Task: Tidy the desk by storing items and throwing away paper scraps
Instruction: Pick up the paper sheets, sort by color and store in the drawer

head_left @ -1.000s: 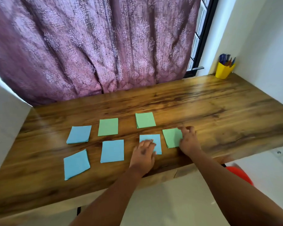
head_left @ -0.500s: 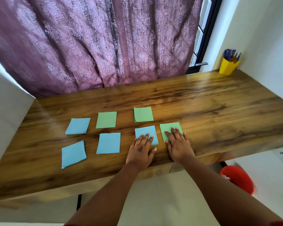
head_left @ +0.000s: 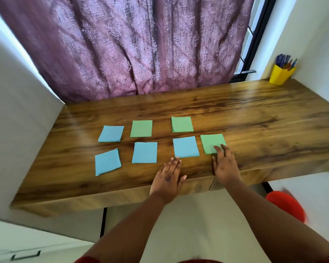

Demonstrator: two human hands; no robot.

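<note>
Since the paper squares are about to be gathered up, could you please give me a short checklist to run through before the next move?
1. All squares in view: ok, four blue and three green lie flat on the desk.
2. Squares apart, none overlapping: ok.
3. Right hand on a square: ok, its fingertips rest on the near edge of the nearest green square.
4. Left hand free: ok, flat on the wood just short of the blue square, holding nothing.
5. Bin within reach: cannot tell; a red object sits below the desk edge, blurred.
6. Yellow pen cup out of the way: ok, far corner.
</note>
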